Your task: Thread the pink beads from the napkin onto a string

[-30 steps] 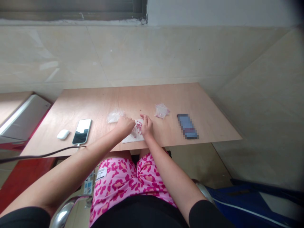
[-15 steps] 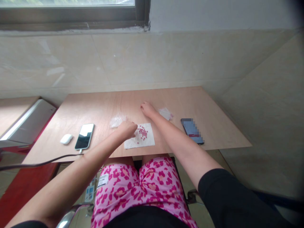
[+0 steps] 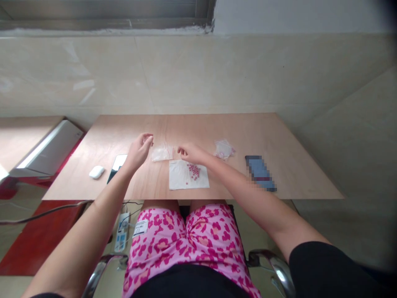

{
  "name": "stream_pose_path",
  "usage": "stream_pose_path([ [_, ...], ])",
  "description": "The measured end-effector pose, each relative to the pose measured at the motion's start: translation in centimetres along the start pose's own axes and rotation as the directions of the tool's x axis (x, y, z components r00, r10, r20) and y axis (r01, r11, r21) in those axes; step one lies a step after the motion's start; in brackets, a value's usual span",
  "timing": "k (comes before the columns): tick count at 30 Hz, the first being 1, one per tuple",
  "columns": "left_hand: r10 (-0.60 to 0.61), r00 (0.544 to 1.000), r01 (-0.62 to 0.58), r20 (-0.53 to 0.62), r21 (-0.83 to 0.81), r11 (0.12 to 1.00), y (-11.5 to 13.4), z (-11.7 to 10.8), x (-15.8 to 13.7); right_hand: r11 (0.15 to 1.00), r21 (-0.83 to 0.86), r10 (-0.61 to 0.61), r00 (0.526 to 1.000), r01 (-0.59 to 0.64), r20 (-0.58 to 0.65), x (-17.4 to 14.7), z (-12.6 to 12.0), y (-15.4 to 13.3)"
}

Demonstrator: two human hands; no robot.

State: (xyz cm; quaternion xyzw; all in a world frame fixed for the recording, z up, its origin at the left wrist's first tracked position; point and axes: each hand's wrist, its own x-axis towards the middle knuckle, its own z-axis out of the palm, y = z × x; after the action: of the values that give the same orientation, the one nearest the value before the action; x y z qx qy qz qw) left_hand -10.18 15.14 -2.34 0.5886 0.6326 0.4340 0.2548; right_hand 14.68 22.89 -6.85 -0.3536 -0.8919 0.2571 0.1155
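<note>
A white sheet of tissue (image 3: 180, 180) lies near the table's front edge with a cluster of small red-pink beads (image 3: 194, 171) on it. Just behind the sheet is my right hand (image 3: 190, 153), its fingertips pressed together; whatever they pinch is too small to make out. My left hand (image 3: 142, 150) is raised to the left, fingers curled in towards the thumb, their content hidden. Between the two hands lies a clear plastic bag (image 3: 163, 153). Another small clear bag (image 3: 223, 149), with pinkish bits at its edge, rests right of my right hand.
On the wooden table (image 3: 186, 128), a dark phone (image 3: 261, 173) lies at the right. A second phone (image 3: 116, 166) is partly covered by my left forearm, with a white earbud case (image 3: 96, 171) beside it. A dark cable (image 3: 46, 216) runs in from the left. Behind is a tiled wall (image 3: 198, 74).
My left hand has left the bead sheet and moved back and left. My right hand has come nearer, to the sheet's back edge. The camera view has shifted slightly.
</note>
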Motion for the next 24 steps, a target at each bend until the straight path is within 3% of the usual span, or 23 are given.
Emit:
stream_pose_path([
  [2, 0.146, 0.986, -0.12, -0.077, 0.269, 0.956, -1.2, -0.3, 0.8, 0.995, -0.057, -0.074, 0.995, 0.078, 0.062, -0.9, 0.6, -1.6],
  [4, 0.241, 0.97, -0.217, -0.012, 0.399, 0.891, -2.2, 0.1, 1.6, 0.985, -0.127, -0.098, 0.987, 0.115, 0.128, -1.4, 0.9, -2.5],
  [6, 0.27, 0.961, -0.269, 0.06, 0.429, 0.862, -3.2, 1.0, 2.0, 0.981, -0.155, -0.087, 0.983, 0.112, 0.159, -1.8, 0.9, -2.5],
  [8, 0.264, 0.959, -0.282, 0.102, 0.417, 0.864, -4.0, 2.2, 1.9, 0.989, -0.129, -0.059, 0.991, 0.074, 0.12, -2.3, 0.4, -1.5],
  [12, 0.243, 0.954, -0.294, 0.177, 0.38, 0.877, -5.3, 4.3, 0.8, 0.995, -0.038, 0.086, 0.992, -0.09, -0.093, -4.6, -2.4, 2.8],
  [15, 0.245, 0.945, -0.317, 0.219, 0.415, 0.853, -6.5, 5.2, 0.2, 0.965, -0.007, 0.256, 0.947, -0.262, -0.195, -7.2, -4.8, 7.0],
  [19, 0.267, 0.919, -0.381, 0.292, 0.47, 0.796, -7.9, 6.0, 0.2, 0.865, -0.011, 0.472, 0.821, -0.502, -0.32, -10.4, -6.5, 11.8],
  [21, 0.286, 0.911, -0.402, 0.297, 0.484, 0.777, -8.2, 6.2, 0.3, 0.832, -0.029, 0.512, 0.788, -0.553, -0.341, -11.4, -6.4, 13.2],
  [24, 0.301, 0.921, -0.386, 0.245, 0.494, 0.779, -7.9, 6.5, 0.2, 0.819, -0.047, 0.521, 0.774, -0.572, -0.36, -11.9, -5.7, 14.1],
])
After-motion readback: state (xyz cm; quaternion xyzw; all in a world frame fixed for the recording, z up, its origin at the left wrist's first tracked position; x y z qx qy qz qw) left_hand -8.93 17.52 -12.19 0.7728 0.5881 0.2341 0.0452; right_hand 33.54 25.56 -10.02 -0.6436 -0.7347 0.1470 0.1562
